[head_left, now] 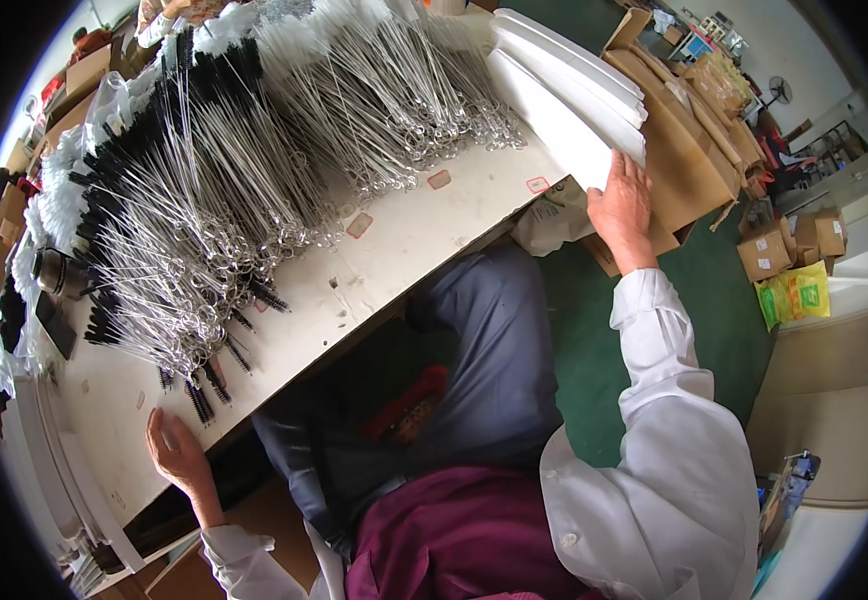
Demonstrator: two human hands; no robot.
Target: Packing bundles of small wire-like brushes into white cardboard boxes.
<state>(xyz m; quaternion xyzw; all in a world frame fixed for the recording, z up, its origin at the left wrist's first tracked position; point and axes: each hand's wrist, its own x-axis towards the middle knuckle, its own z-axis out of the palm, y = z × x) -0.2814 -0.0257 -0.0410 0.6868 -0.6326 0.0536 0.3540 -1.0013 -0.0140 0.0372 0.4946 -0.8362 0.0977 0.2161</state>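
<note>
Right hand [622, 208] is out at the stack of white sheets [564, 95] on the table's far right corner, fingers spread flat on the lowest sheet's edge, thumb side hidden, so can't tell if I'm pinching it yet. Left hand [176, 450] lies open, palm down on the table [394, 250] near its front edge, holding nothing, just beside a few loose black brushes [199, 392].

Sheets look thin, light, fairly stiff, like card or foam board; smooth faces, probably slippery against each other. Best hold is at the free edge, thumb under, fingers on top, lifting one without dragging the rest.

Beyond that: big heap of wire-handled brushes [254, 170], black and white tips, ring ends toward me. Open cardboard box [689, 150] sits right of the sheets, off the table.
</note>
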